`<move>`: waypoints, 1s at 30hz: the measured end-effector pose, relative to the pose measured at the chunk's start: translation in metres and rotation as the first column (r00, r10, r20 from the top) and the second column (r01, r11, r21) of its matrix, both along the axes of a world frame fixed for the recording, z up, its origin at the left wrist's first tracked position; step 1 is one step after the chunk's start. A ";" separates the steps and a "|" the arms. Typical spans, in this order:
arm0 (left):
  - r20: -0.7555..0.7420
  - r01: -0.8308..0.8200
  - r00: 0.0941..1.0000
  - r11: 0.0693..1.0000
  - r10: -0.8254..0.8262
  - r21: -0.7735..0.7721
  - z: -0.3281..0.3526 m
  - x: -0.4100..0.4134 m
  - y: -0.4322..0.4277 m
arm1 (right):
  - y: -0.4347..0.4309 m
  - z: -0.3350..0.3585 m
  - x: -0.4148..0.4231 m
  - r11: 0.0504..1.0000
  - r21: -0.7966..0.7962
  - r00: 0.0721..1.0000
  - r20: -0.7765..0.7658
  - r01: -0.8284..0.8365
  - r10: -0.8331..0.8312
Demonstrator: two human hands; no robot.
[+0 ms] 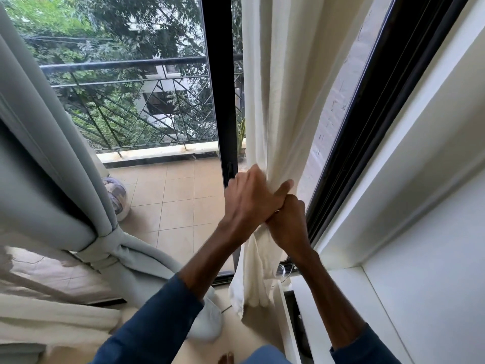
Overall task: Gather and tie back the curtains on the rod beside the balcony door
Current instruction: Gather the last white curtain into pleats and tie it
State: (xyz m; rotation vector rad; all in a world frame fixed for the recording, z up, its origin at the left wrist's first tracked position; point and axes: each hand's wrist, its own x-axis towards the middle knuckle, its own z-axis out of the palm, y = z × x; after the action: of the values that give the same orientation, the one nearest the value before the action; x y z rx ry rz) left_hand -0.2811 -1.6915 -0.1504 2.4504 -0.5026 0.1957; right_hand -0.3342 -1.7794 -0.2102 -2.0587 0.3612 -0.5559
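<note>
A cream curtain [278,101] hangs to the right of the black door frame [219,101], bunched into a narrow column at mid height. My left hand [249,203] wraps around the bunch from the left, thumb pressed against the cloth. Just below and right of it, my right hand [287,222] clenches the same bunch. The curtain's loose lower end [252,279] fans out beneath both hands. On the left, a pale grey-blue curtain [39,153] is gathered and knotted with itself at a knot [105,250]. The curtain rod is out of view.
The balcony door stands open onto a tiled balcony [173,206] with a black metal railing [126,101]. A white window ledge and wall [406,232] close in on the right. A bed with light bedding [52,285] lies lower left. My bare foot [226,358] shows at the bottom.
</note>
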 end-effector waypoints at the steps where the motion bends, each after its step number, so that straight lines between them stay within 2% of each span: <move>1: 0.010 0.006 1.000 0.999 -0.006 0.049 0.002 0.005 -0.003 | 0.000 -0.002 0.000 0.999 -0.036 1.000 0.000 0.004 -0.004; 5: -0.002 0.096 0.995 0.991 -0.097 0.088 0.010 0.015 -0.005 | -0.009 -0.002 -0.001 0.986 -0.164 0.999 0.044 -0.006 0.013; 7: 0.012 0.108 0.994 0.989 -0.110 0.103 0.013 0.016 -0.006 | -0.013 -0.001 -0.004 0.989 -0.134 0.998 0.017 -0.062 0.064; 9: 0.033 0.099 0.994 0.991 -0.102 0.087 0.013 0.018 -0.006 | -0.013 0.000 -0.010 0.992 -0.032 0.992 -0.053 -0.120 0.118; 12: 0.027 0.072 0.997 0.997 -0.073 0.024 0.009 0.021 -0.006 | -0.006 -0.011 -0.020 0.995 0.066 0.990 -0.113 -0.081 0.088; 16: 0.029 0.068 0.997 0.997 -0.069 0.026 0.004 0.022 -0.006 | -0.004 -0.022 -0.028 0.999 -0.016 0.983 -0.184 -0.028 0.024; 20: 0.059 0.066 0.996 0.997 -0.068 0.036 0.005 0.025 0.000 | -0.029 -0.019 -0.044 0.985 -0.118 0.974 -0.206 -0.123 0.097; 23: 0.082 0.050 0.995 0.998 -0.053 0.046 0.008 0.025 0.005 | -0.052 -0.008 -0.056 0.964 -0.013 0.931 -0.262 -0.266 0.254; 25: 0.081 0.048 0.995 0.998 -0.052 0.049 0.009 0.025 0.007 | -0.062 0.002 -0.061 0.940 0.153 0.921 -0.204 -0.306 0.333; 27: 0.071 0.051 0.996 0.997 -0.054 0.052 0.009 0.024 0.009 | -0.071 0.007 -0.062 0.918 0.243 0.927 -0.133 -0.313 0.351; 30: 0.081 0.086 0.993 0.995 -0.090 0.048 0.010 0.021 0.011 | -0.088 0.005 -0.055 0.946 0.143 0.936 -0.164 -0.291 0.313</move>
State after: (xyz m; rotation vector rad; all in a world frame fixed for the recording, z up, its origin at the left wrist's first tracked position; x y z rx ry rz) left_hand -0.2605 -1.6801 -0.1402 2.4650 -0.6566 0.2536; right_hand -0.3897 -1.8677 -0.2050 -2.0071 0.1726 -0.1527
